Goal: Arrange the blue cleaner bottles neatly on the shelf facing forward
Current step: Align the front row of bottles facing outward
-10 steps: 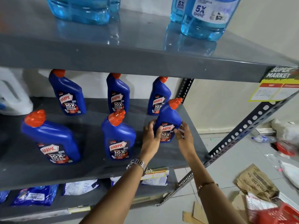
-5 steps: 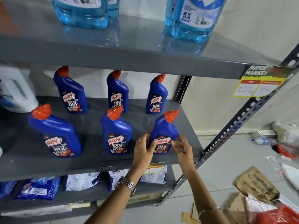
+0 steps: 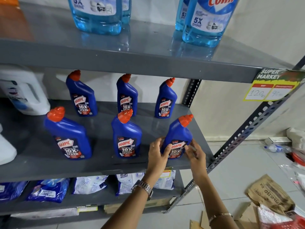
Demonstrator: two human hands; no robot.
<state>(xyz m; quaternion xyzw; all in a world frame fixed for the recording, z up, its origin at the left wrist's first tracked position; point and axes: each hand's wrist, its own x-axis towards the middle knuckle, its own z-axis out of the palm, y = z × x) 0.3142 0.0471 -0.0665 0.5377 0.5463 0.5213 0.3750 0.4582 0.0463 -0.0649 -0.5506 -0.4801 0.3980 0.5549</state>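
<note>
A: Two hands on one bottle: the left hand [image 3: 156, 152] and the right hand [image 3: 194, 153] cup the lower sides of the front-right bottle [image 3: 177, 139], fingers wrapped round its base.

B: Where does it stand?

A: Near the front right corner of the middle shelf [image 3: 102, 167], upright, label outward. A second ago it sat further back and tilted; it has since been drawn forward level with the front row.

B: So that row is nearly done?

A: I'd judge so; only a small squaring turn seems left.

B: The count?

A: Six blue bottles: three along the front edge, three at the back. Above, the top shelf [image 3: 132, 60] carries at least three clear blue cleaner bottles [image 3: 206, 22], cut off by the frame. A white jug [image 3: 28, 96] stands at the left edge.
</note>
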